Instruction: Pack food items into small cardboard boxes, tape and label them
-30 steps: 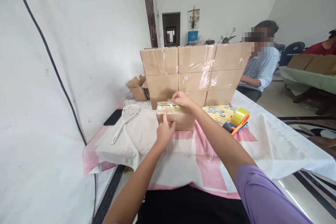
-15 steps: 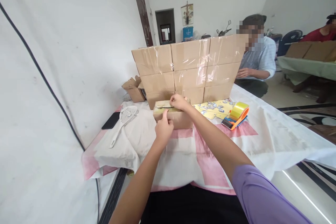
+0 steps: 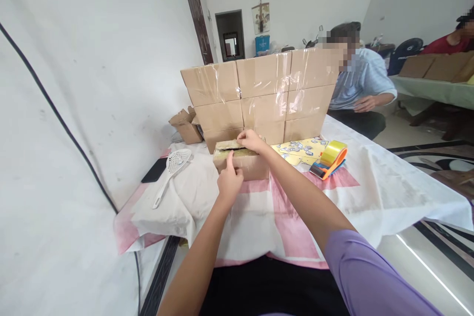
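Observation:
A small cardboard box lies on the cloth-covered table in front of me. My left hand rests against its near side, index finger stretched up onto the top edge, the other fingers curled. My right hand reaches over the box and pinches the far flap at its top. The box top looks partly open, with something greenish inside.
Behind the box stands a wall of stacked, taped cartons. A tape dispenser and a yellow sticker sheet lie to the right. A white slotted spoon and black phone lie left. Another person sits beyond.
My right hand has shifted slightly along the box's top flap. The view has drifted, so everything sits a little further left. The seated person has moved an arm.

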`<action>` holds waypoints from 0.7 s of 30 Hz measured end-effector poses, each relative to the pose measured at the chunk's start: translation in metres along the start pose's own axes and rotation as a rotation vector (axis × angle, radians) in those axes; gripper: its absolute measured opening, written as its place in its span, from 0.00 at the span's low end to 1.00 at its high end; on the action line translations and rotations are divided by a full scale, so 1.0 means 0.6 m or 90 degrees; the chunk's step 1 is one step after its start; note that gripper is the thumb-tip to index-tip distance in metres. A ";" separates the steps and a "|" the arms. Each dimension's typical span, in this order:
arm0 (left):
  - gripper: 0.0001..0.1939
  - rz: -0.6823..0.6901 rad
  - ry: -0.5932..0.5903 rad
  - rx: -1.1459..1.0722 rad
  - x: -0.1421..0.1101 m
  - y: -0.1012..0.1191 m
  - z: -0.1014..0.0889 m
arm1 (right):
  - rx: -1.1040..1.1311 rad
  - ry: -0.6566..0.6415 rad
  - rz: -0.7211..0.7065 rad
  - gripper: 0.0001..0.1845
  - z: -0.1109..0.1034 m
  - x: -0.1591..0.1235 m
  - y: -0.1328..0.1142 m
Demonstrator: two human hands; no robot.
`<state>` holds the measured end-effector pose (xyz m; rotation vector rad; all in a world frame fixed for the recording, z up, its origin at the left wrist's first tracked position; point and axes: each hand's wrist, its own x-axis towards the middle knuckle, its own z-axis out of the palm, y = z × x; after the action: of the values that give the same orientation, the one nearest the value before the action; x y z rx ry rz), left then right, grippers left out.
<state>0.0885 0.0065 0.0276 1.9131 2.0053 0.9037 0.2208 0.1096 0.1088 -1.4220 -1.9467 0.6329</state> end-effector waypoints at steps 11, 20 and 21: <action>0.36 -0.006 -0.002 0.009 0.002 -0.001 0.001 | 0.182 0.048 -0.106 0.07 0.006 0.006 0.017; 0.36 -0.007 0.019 0.032 -0.003 0.003 0.005 | 0.300 0.083 -0.194 0.04 0.014 0.015 0.027; 0.36 -0.007 0.020 0.033 -0.003 0.003 0.006 | 0.309 0.085 -0.194 0.04 0.015 0.017 0.029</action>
<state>0.0921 0.0058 0.0252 1.9240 2.0743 0.8928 0.2232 0.1247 0.0923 -0.8290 -1.7050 0.7774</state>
